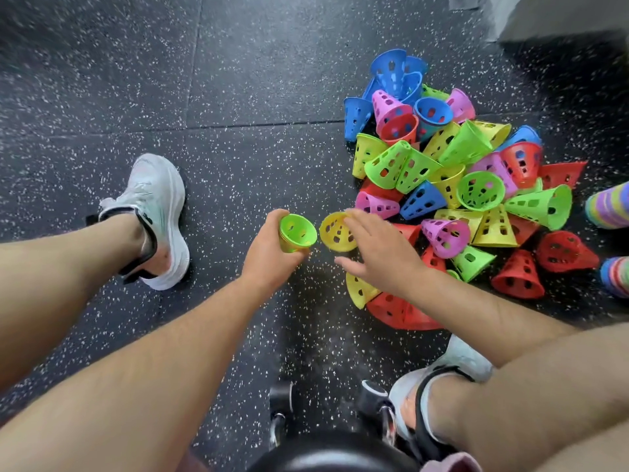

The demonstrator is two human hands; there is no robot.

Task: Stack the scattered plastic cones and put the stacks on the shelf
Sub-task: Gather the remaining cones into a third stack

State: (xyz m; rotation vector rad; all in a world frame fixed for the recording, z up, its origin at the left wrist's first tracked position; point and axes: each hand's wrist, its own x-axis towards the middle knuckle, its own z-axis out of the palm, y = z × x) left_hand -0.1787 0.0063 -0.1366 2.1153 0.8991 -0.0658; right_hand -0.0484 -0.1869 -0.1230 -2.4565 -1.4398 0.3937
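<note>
Closest in, a black stool (pixel 333 454) is cut off at the bottom, with two small wheels (pixel 372 396) poking out from under it. The right shoe (pixel 452 369) sits beside the wheels and is partly hidden by a leg. The left shoe (pixel 160 212) is flat on the dark speckled floor (pixel 238 165), well apart on the other side.

Both bare arms reach out over the floor. The left grip (pixel 269 247) is curled round a green cone (pixel 296 233), whose wide mouth faces up and to the right. The right grip (pixel 377 247) holds a yellow cone (pixel 337 231) with its fingers laid over it and its thumb sticking out below. The yellow cone's small end is hidden under that hand. The two cone mouths are just beside each other but not touching.

Behind the right grip lies the pile (pixel 452 185) of red, yellow, green, pink and blue cones, all tipped over each other. The right arm covers its near side.

Two striped things (pixel 609 206) are cut off at the right edge, so I cannot tell what they are. Farthest away, past the pile, is a grey block (pixel 561 15), also cut off.
</note>
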